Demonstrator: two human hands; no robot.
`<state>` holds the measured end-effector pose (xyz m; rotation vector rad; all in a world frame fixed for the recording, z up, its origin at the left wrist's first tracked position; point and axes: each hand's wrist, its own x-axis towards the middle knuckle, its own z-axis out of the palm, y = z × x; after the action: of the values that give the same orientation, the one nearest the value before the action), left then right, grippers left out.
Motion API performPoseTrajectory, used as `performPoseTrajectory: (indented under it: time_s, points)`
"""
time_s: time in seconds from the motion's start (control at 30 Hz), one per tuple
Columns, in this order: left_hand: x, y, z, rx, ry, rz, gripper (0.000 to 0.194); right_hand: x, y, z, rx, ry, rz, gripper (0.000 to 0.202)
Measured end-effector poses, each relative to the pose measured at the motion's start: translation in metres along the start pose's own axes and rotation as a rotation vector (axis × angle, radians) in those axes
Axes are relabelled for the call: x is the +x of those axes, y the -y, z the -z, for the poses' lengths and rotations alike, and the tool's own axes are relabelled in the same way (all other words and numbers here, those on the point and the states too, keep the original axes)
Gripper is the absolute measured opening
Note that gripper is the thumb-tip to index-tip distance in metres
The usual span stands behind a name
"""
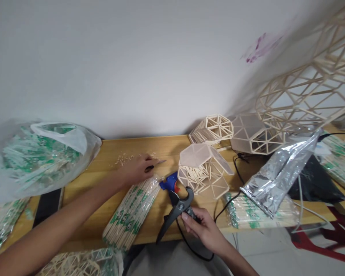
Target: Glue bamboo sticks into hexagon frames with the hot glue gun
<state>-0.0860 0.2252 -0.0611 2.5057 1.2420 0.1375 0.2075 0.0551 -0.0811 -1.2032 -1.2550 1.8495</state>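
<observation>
My right hand (pixel 199 226) grips dark grey hand shears (pixel 179 209), whose hooked jaw points up and whose handles are spread. My left hand (pixel 136 168) reaches over the table with its fingers closed on a small dark-handled tool with a pointed tip (pixel 160 161); its exact kind is unclear. Below that hand lies a plastic-wrapped pack of wooden chopsticks (pixel 132 214) with green print. Between the hands rests a blue glue gun (pixel 170 181) with a red part, partly behind the shears. Beside it, an open polygonal stick frame (pixel 195 155) with whitish panels holds short cut sticks (pixel 195 174).
Wood crumbs (pixel 125 158) lie near my left hand. A white bag of wrappers (pixel 89 145) stands at left. More stick frames (pixel 218 128) and a large lattice (pixel 299 92) stand at right, near a silver foil bag (pixel 276 180), cables and another chopstick pack (pixel 247 212).
</observation>
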Motion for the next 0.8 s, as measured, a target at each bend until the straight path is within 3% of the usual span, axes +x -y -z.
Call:
performPoseTrajectory:
  time_s: [0.13, 0.4, 0.63, 0.8]
  points:
    - [-0.018, -0.007, -0.019, -0.001, -0.105, -0.032, 0.039, -0.002, -0.005, -0.001, -0.01, 0.015, 0.014, 0.059]
    - [-0.02, -0.013, -0.02, -0.006, -0.164, 0.118, 0.033, -0.001, -0.003, -0.001, -0.011, 0.026, 0.016, 0.058]
    - [-0.033, 0.009, -0.005, 0.027, -0.115, 0.295, 0.033, 0.0, 0.001, 0.0, -0.01, 0.026, 0.012, 0.058]
    - [-0.048, 0.008, -0.007, 0.224, -0.06, 0.339, 0.036, 0.004, 0.0, -0.001, -0.009, 0.032, -0.006, 0.06]
